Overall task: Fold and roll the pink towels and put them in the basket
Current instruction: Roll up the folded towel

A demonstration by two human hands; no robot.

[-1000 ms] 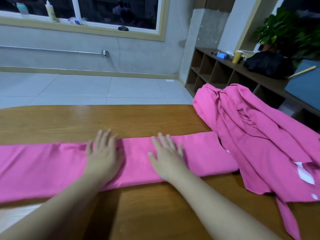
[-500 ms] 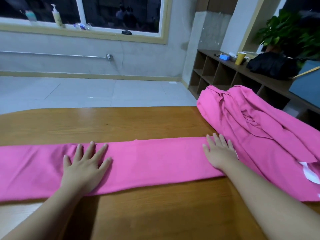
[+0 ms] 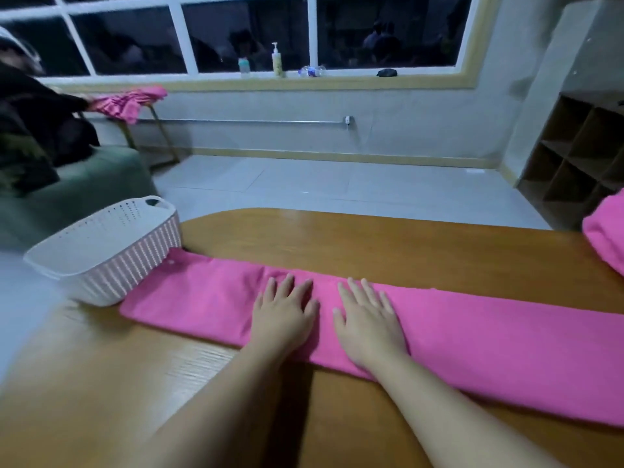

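A wooden desk (image 3: 388, 244) with a rounded left end stands before a tiled floor and a dark window. The folded pink towel (image 3: 209, 295) lies across the desk as a long flat strip, its left end touching the white basket (image 3: 101, 255), which sits at the desk's left edge; its right end runs out of frame. More pink cloth (image 3: 604, 231) is heaped at the far right edge.

Both hands lie flat on the strip, side by side near its middle — left hand (image 3: 283, 315) and right hand (image 3: 368, 322), fingers straight and spread, pressing, gripping nothing.

Judgement: the towel looks soft, light and limp; it will crease or skew readily and should not slip on the wood. Best taken at one short end — pinched at both corners — and rolled along its length. Bare desk lies far and near of the strip; the basket crowds the left end, so rolling from the right appears freer.
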